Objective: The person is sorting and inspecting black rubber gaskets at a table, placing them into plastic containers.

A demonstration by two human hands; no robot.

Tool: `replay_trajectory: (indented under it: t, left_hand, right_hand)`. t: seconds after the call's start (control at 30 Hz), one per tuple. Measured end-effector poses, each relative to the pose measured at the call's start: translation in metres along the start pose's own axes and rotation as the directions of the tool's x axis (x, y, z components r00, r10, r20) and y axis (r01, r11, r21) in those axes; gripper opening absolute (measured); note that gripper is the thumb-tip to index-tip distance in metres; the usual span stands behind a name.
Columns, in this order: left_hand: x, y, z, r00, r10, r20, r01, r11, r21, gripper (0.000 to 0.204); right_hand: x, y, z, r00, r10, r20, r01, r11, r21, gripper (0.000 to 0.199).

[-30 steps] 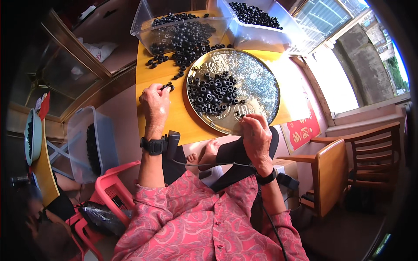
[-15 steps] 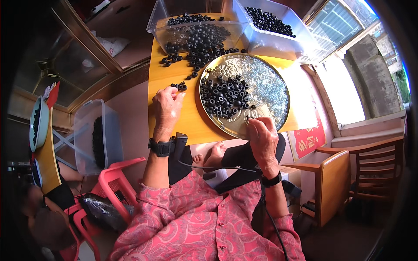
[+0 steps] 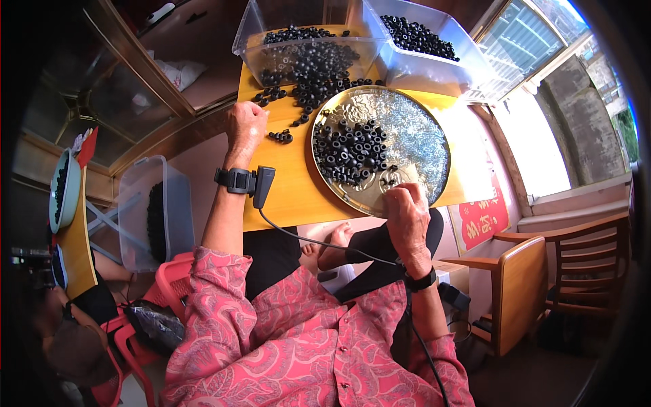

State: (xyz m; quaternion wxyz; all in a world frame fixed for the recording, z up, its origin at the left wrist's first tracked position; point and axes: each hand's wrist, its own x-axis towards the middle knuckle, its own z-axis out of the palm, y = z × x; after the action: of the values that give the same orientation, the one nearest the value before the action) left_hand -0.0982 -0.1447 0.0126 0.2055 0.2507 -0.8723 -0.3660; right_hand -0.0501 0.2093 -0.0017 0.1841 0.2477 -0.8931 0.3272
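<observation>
My left hand [image 3: 246, 126] is closed above the left edge of the yellow table, close to several loose black rings [image 3: 270, 95]; its fingertips are hidden, so what they hold does not show. At the near rim of a round metal tray [image 3: 339, 195], my right hand [image 3: 408, 216] has its fingers pinched together. Whatever is in that pinch is too small or covered. Small black pieces [image 3: 388, 182] lie on the tray just beyond those fingertips. A heap of black rings [image 3: 349, 152] covers the tray's left part. A short cluster of rings [image 3: 280, 137] rests on the table between left hand and tray.
Behind the tray stand two clear plastic bins [image 3: 308, 51] [image 3: 434, 71] with black rings, some spilled in front. To the left are another clear bin [image 3: 173, 217], a light green basin [image 3: 66, 193] and a pink chair [image 3: 175, 281]. A cable [image 3: 319, 243] crosses between my wrists.
My left hand has moved away and to the left, leaving the small ring cluster on the table. My right hand has barely shifted; small black pieces now show on the tray by its fingertips.
</observation>
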Motion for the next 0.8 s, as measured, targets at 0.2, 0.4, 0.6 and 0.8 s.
replay_trajectory:
  t: [0.2,0.4,0.6,0.8]
  left_hand:
    - [0.026,-0.012,0.014,0.989,-0.148,0.028,0.151,0.972,-0.181,0.018]
    - [0.010,-0.012,0.001,0.984,-0.180,0.006,0.174,0.940,-0.292,0.022]
    - [-0.032,-0.008,-0.011,0.998,-0.065,0.008,0.064,0.939,-0.338,0.023]
    - [-0.056,-0.003,-0.016,0.992,-0.124,0.020,0.125,0.964,-0.235,0.016]
  right_hand:
    - [-0.004,-0.002,-0.003,0.999,-0.007,-0.037,0.009,0.999,0.053,0.012]
    - [-0.011,0.008,-0.005,0.997,-0.024,-0.079,0.028,0.999,0.043,0.018]
    - [-0.008,-0.004,-0.014,0.985,0.113,-0.131,-0.084,0.974,0.209,0.018]
    - [-0.011,-0.004,-0.017,0.982,0.102,-0.157,-0.066,0.973,0.220,0.022]
